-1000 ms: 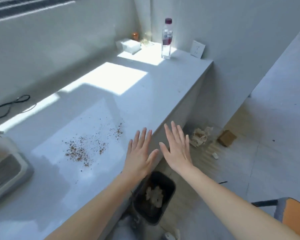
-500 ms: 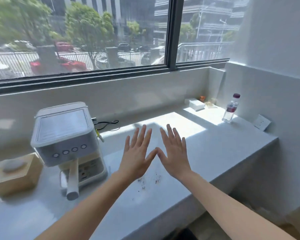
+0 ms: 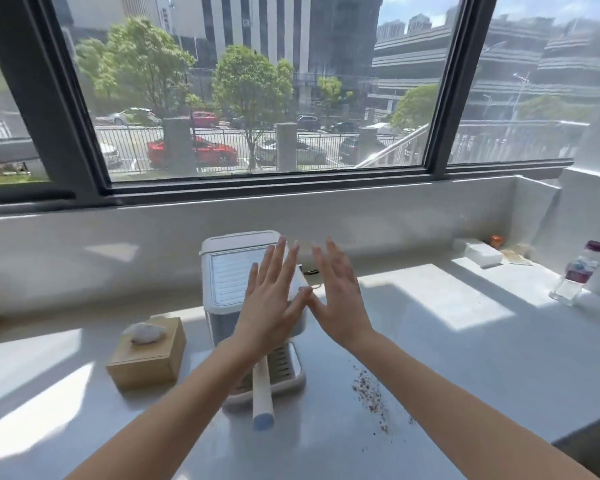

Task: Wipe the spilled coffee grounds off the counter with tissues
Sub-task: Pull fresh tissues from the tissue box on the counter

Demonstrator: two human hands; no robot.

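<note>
Brown coffee grounds [image 3: 370,396] lie scattered on the white counter [image 3: 465,358], just under my right forearm. A wooden tissue box [image 3: 148,355] with a white tissue sticking out of its top stands at the left. My left hand [image 3: 274,303] and my right hand [image 3: 338,299] are raised side by side above the counter, palms away from me, fingers spread, thumbs touching. Both hold nothing. They hang in front of the coffee machine, well above the grounds and to the right of the tissue box.
A white coffee machine [image 3: 236,271] with a drip tray and a long handle [image 3: 262,396] stands behind my hands. A plastic bottle [image 3: 577,273] and a white box [image 3: 482,252] sit at the far right. A large window spans the back wall.
My view has swung up and left from the floor and bin to the window. The coffee machine now sits centre, the tissue box is closer, and my open hands stay raised together.
</note>
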